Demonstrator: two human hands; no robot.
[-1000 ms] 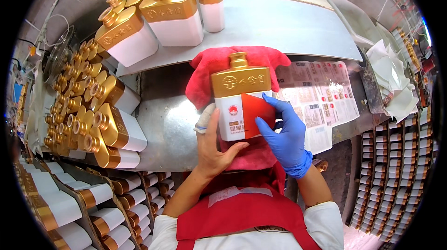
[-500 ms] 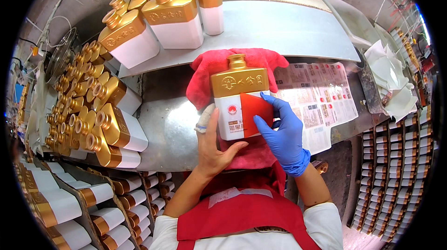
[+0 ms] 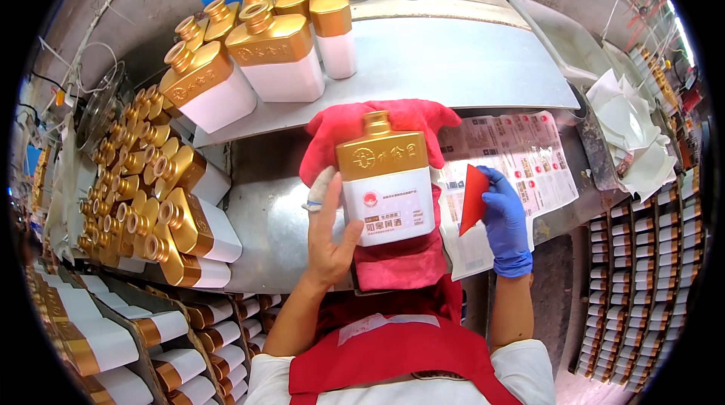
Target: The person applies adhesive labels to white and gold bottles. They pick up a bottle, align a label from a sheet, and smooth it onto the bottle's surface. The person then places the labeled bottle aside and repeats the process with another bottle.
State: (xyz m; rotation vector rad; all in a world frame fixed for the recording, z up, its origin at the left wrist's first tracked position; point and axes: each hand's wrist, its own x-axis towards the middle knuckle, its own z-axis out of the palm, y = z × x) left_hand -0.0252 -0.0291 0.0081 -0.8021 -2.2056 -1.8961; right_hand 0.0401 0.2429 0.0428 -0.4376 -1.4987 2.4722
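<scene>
A white bottle with a gold shoulder and neck (image 3: 387, 197) leans on a bunched pink-red cloth (image 3: 404, 263), its printed front facing me. Along the bottle's left side my left hand (image 3: 330, 233) grips it, thumb near the lower front; one finger wears a whitish cover. My right hand (image 3: 504, 216), in a blue glove, is apart from the bottle, to its right. Pinched in its fingers is a flat red scraper (image 3: 473, 200), seen partly edge-on over the printed sheet.
A transfer sheet of printed labels (image 3: 521, 163) lies right of the cloth. Several gold-topped bottles (image 3: 279, 65) stand on the raised metal shelf (image 3: 445, 50), more crowd the left side (image 3: 189, 216). Crumpled white paper (image 3: 627, 118) sits far right. Racks of bottles (image 3: 634, 292) flank the bench.
My right hand has moved right with the red scraper, off the bottle's front, uncovering the print. My left hand stays on the bottle.
</scene>
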